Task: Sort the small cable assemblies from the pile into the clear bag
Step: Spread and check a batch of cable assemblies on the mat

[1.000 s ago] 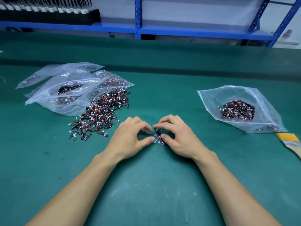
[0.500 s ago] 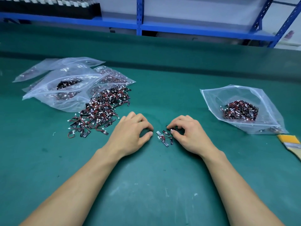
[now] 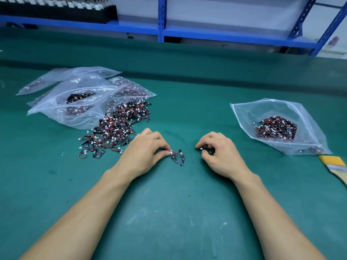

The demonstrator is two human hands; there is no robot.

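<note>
A loose pile of small cable assemblies point(image 3: 116, 128), black tabs with red wires and white plugs, lies on the green mat at the left. The clear bag point(image 3: 304, 139) at the right lies open and holds a heap of sorted assemblies point(image 3: 276, 127). My left hand point(image 3: 144, 152) pinches the white plug end of a small cluster of assemblies point(image 3: 178, 156) that lies on the mat between the hands. My right hand point(image 3: 219, 152) has its fingers curled round a few assemblies point(image 3: 203, 148), mostly hidden under the fingers.
Several clear bags point(image 3: 75, 102) holding more assemblies are stacked behind the pile at the left. A yellow-handled brush point(image 3: 336, 166) lies at the right edge. A blue shelf frame point(image 3: 161, 32) runs along the back of the green mat point(image 3: 169, 212).
The hands have moved apart. The right hand has drawn a few assemblies away to the right, while the left hand has taken hold of the cluster left in the middle.
</note>
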